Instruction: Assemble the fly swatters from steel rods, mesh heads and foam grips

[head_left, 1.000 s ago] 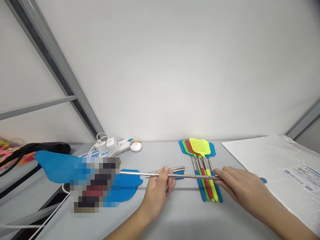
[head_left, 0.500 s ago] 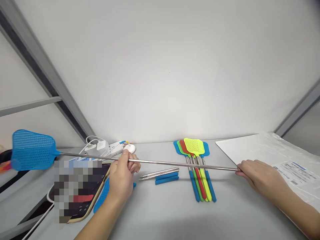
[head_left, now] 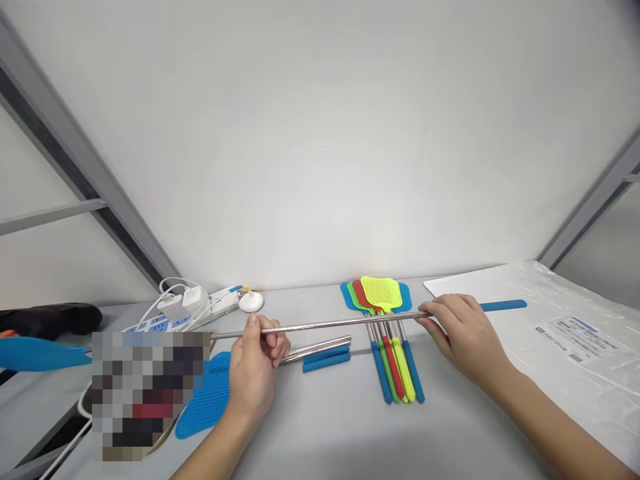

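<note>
An extended fly swatter (head_left: 340, 325) lies nearly level across my view, with its thin metal rod in both hands. Its blue paddle is at the far left, turned almost edge-on, and its blue handle sticks out to the right. My left hand (head_left: 257, 367) is closed on the rod left of centre. On the rod's right part, beside the handle, my right hand (head_left: 457, 333) is also closed. Beneath the rod, several collapsed fly swatters (head_left: 383, 293) with blue, green, red and yellow paddles are stacked. Another blue fly swatter (head_left: 207, 397) lies by my left forearm.
Two blue handles (head_left: 326, 360) with metal rods lie near the centre. A pixelated phone (head_left: 155, 393), a power strip (head_left: 160, 325) with chargers and cables, and a round white object (head_left: 251, 302) are on the left. A labelled white plastic package (head_left: 545, 313) covers the right side.
My right hand has moved left along with the rod, and the blue handle now shows beyond it. The paddle has turned from face-on to nearly edge-on and shifted left and down.
</note>
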Demonstrator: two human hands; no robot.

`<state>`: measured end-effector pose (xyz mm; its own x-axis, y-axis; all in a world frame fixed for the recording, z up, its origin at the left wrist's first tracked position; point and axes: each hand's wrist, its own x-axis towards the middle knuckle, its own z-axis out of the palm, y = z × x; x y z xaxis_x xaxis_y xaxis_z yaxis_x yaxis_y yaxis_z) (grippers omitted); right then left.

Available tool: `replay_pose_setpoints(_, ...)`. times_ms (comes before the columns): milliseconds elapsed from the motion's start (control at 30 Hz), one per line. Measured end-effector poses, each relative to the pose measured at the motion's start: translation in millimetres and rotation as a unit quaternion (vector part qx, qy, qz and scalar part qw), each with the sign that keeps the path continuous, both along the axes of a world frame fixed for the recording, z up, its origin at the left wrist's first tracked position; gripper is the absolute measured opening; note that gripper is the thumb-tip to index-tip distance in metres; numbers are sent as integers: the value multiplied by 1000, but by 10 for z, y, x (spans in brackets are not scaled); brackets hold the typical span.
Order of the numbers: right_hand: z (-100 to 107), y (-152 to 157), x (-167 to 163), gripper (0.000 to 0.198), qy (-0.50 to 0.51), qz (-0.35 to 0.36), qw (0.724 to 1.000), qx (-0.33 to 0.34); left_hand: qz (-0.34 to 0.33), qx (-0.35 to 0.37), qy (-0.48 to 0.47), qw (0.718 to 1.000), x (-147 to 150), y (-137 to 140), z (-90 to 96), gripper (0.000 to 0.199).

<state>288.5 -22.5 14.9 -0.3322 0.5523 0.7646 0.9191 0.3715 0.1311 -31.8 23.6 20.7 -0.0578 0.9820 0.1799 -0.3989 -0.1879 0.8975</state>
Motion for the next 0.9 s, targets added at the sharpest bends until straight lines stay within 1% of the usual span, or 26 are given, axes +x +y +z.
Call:
replay_pose_setpoints(67,-18,35,-27,7,0,11,1000,5,0,0,2,1000,-11,15,-9,47)
replay_pose_setpoints(200,-87,85,-53,13,-9,9,1000,-11,8,-7,6,1000,-16,52,-23,46)
replay_pose_setpoints(300,-86,116,-126,12,-5,9,1000,-8,-8,-25,21,999,13,42,-78,47)
replay_pose_setpoints(400,-19,140,-283,11,-25,32,999,-7,-76,-31,62,995,59,-8,-164,49)
replay_pose_setpoints(500,38,143,-452,9,-50,61,997,-1,-155,-20,109,982,96,-61,-230,53)
replay_pose_setpoints(567,29,132,-503,8,-55,66,996,0,-171,-17,132,976,106,-84,-249,54)
replay_pose_setpoints(667,-59,109,-438,10,-62,65,996,-11,-146,-20,151,978,101,-93,-261,55)
replay_pose_setpoints(733,-130,104,-317,12,-66,69,995,-20,-112,-26,126,985,85,-81,-262,55)
replay_pose_setpoints(800,-178,113,-168,14,-67,73,994,-33,-65,-25,82,994,57,-50,-247,54)
replay_pose_setpoints(900,-188,146,52,14,-61,67,994,-62,28,-8,14,999,-9,35,-179,51)
